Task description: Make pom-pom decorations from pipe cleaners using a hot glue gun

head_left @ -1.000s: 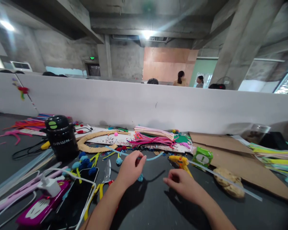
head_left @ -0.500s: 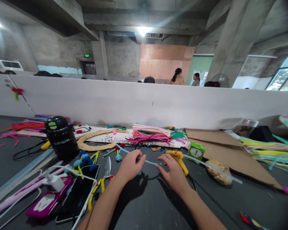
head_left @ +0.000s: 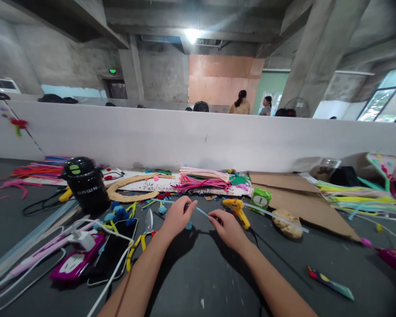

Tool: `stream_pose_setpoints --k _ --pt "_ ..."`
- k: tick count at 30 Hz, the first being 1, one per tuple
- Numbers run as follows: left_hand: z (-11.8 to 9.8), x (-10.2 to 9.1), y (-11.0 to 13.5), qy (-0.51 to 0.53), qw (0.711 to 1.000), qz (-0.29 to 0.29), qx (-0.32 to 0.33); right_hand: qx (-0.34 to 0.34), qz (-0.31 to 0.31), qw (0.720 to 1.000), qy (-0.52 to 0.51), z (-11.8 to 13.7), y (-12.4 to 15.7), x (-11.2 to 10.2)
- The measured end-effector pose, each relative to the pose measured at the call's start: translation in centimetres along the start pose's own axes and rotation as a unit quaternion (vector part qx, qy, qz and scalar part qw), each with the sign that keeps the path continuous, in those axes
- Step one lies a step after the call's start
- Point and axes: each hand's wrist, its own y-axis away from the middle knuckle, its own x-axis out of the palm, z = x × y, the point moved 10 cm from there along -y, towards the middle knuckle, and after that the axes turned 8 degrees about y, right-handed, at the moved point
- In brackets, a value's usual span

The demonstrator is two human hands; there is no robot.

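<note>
A light blue pipe cleaner (head_left: 202,212) stretches between my two hands above the dark tabletop. My left hand (head_left: 179,216) is closed around its middle, and the other end sticks out to the left past my fingers. At the right end, my right hand (head_left: 225,226) pinches the tip between thumb and fingers. Just right of that hand lies a yellow hot glue gun (head_left: 238,211) with a clear glue stick (head_left: 277,216) poking from its back. Left of my left forearm are pliers (head_left: 141,240) with yellow handles.
A black bottle (head_left: 87,189), a phone (head_left: 114,253) and a purple power bank (head_left: 77,262) with cables crowd the left. Pipe cleaner bundles (head_left: 204,180), a cardboard ring (head_left: 119,193) and cardboard sheets (head_left: 303,204) lie along a white partition (head_left: 171,136). A utility knife (head_left: 330,281) lies at right.
My right fingers, apart near the pipe cleaner's end before, have closed on its tip. The camera view has shifted slightly to the right.
</note>
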Motion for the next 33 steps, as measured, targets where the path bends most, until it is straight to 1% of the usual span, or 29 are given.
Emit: stream_pose_setpoints --k 4,8,12,14,16,19,21,24,27,30,33 --pt "0.4 0.2 -0.1 0.0 1.0 0.008 -0.007 0.016 -0.007 1.0 0.007 -0.5 0.0 -0.3" --pt "-0.2 0.7 0.1 -0.021 0.999 0.036 0.021 0.026 -0.023 0.999 0.015 -0.8 -0.1 -0.8" --pt "-0.8 1.9 0.6 -0.088 0.99 0.101 0.042 0.036 -0.047 0.998 0.022 -1.1 -0.1 -1.6" --pt "-0.8 2.4 0.9 -0.136 0.982 0.125 0.036 0.044 -0.057 0.997 0.027 -1.2 0.0 -1.8" --pt "-0.5 2.6 1.2 -0.182 0.974 0.135 0.019 0.052 -0.054 0.997 0.024 -1.4 0.0 -1.8" --pt "-0.6 2.8 1.4 -0.232 0.964 0.131 0.006 0.064 -0.028 0.997 -0.024 -1.5 0.1 -1.0" --pt "-1.2 3.0 1.5 -0.246 0.96 0.128 0.033 0.067 -0.017 0.994 -0.083 -1.4 0.1 -0.5" --pt "-2.2 3.6 1.4 -0.24 0.957 0.136 0.088 0.074 -0.018 0.982 -0.175 -1.5 0.0 0.0" --pt "-2.2 3.8 1.3 -0.197 0.964 0.148 0.096 0.084 -0.017 0.974 -0.208 -2.0 -0.1 0.6" --pt "-1.9 3.8 1.4 -0.135 0.973 0.17 0.073 0.094 -0.005 0.982 -0.166 -2.8 0.0 0.9" --pt "-2.2 4.3 1.8 -0.101 0.97 0.214 0.058 0.078 -0.013 0.993 -0.083 -3.0 0.0 0.3"
